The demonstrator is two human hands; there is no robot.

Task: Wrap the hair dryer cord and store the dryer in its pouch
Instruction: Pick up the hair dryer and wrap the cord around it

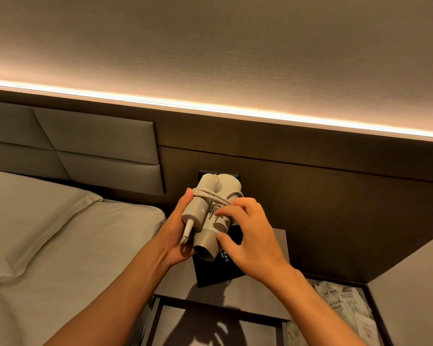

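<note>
A pale grey hair dryer (211, 196), folded, is held up above the nightstand. Its cord (210, 194) runs in several loops around the folded body and handle. My left hand (175, 228) grips the dryer from the left and below. My right hand (245, 231) lies on its right side, fingertips pinching the plug (214, 214) at the cord's end against the dryer, thumb beside the nozzle. A black pouch (215, 268) with small printed lettering lies flat on the nightstand right under the dryer, partly hidden by my hands.
The grey nightstand (275, 245) stands against a dark wood wall panel with a socket plate (202, 172) behind the dryer. A bed with white pillows (48, 221) lies to the left. An open drawer (235, 328) below holds packets (345, 303) at the right.
</note>
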